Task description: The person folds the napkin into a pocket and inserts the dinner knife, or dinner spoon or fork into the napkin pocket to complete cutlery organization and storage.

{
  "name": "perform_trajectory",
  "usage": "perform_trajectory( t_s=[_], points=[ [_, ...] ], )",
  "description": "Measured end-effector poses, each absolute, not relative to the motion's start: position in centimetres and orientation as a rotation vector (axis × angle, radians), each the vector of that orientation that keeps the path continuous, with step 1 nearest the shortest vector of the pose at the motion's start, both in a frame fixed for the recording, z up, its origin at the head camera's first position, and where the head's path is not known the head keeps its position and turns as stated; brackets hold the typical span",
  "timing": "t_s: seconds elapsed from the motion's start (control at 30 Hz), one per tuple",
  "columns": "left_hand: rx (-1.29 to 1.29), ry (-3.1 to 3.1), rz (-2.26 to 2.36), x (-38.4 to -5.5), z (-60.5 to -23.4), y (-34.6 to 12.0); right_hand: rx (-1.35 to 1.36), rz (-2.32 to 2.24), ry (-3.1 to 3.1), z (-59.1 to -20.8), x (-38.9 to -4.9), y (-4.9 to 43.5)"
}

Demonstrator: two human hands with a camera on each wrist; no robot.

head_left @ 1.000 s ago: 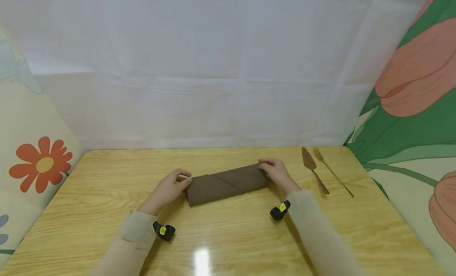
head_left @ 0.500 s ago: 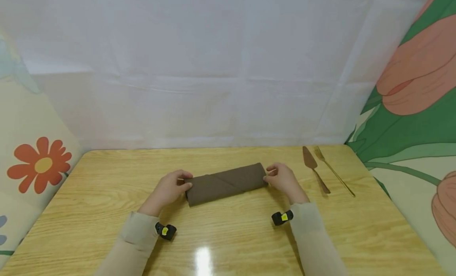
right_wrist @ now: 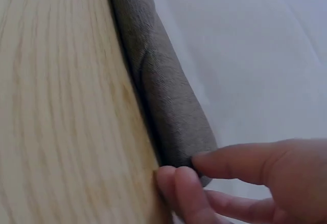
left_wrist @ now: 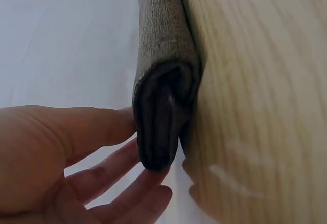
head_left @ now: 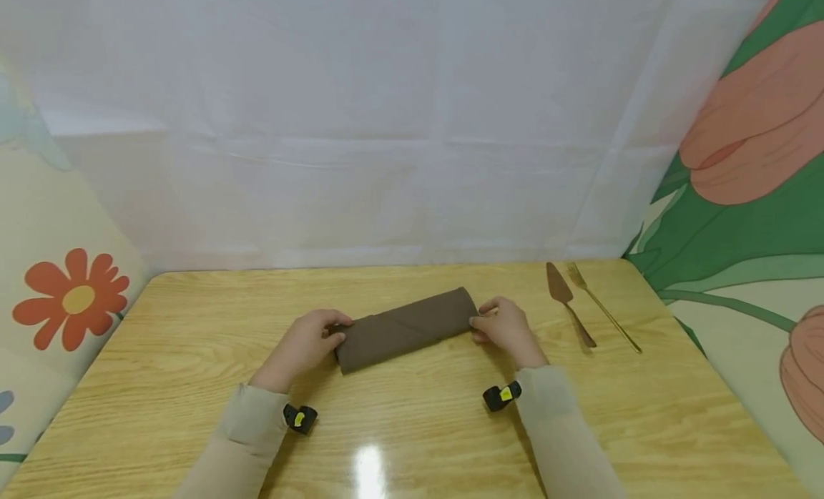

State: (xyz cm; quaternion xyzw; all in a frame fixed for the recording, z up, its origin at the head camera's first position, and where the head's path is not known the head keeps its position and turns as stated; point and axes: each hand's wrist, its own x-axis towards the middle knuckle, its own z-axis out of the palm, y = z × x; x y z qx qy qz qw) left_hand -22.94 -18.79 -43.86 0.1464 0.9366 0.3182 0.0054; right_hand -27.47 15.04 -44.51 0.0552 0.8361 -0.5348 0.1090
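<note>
A dark brown cloth napkin [head_left: 405, 329], folded into a long flat roll, lies slanted across the wooden table with its right end farther back. My left hand [head_left: 309, 347] holds its left end, thumb on the upper face and fingers around the far side. The left wrist view shows the layered, open end of the napkin [left_wrist: 163, 106] beside the thumb. At the opposite end, my right hand [head_left: 505, 329] pinches the near corner. In the right wrist view, its thumb and fingertips [right_wrist: 186, 185] meet at the tip of the roll.
To the right lie a copper-coloured cake server [head_left: 561, 288] and a gold fork [head_left: 601, 306], side by side. A white cloth [head_left: 412, 127] hangs behind the wooden table [head_left: 193, 320]. Flower-printed panels [head_left: 759, 127] stand at both sides.
My right hand has shifted from the napkin's far right corner to its near one. The right end has swung slightly back and left. The left hand stays at its end, barely moved.
</note>
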Motion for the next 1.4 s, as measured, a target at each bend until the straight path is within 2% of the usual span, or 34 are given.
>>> perform_trajectory(
  t_s=[0.47,0.77,1.4],
  points=[
    [0.582,2.831,0.897,-21.8,-43.1,-16.9,0.059,-2.175,1.925,-46.4,-27.7,11.3],
    [0.622,2.743,0.870,-20.8,-42.7,-15.0,-0.162,-2.202,1.892,-46.6,-26.5,10.4],
    [0.737,2.660,0.867,-19.3,-42.4,-13.4,-0.345,-1.988,2.060,-47.2,-26.6,10.3]
  ],
)
